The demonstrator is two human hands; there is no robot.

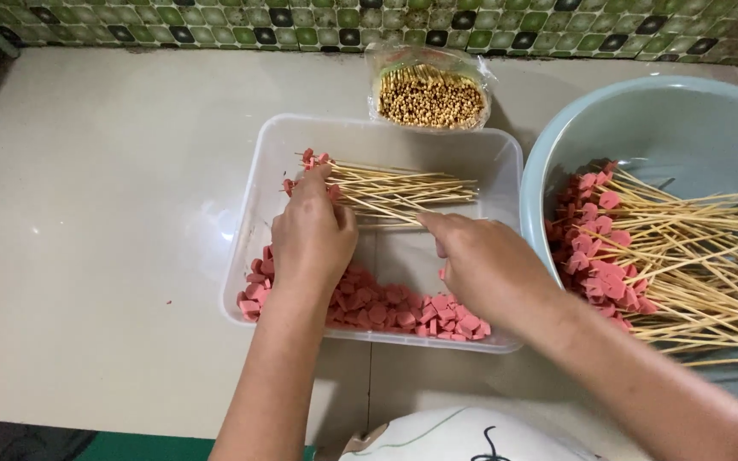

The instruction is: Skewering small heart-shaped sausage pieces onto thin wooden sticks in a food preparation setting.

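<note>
A clear plastic tub (506,171) sits in the middle of the counter. Pink sausage slices (403,312) lie along its near side. A small bundle of bamboo skewers (403,189) tipped with pink slices rests across its far side. My left hand (311,235) lies over the skewers' tipped ends, its fingers curled on them. My right hand (480,260) reaches in from the right, its fingertips pinching the other end of a skewer.
A pale blue basin (685,119) at the right holds several finished skewers (685,256) with pink slices. A bag of bare skewers (429,94) stands on end behind the tub. A green tiled wall (386,21) runs along the back.
</note>
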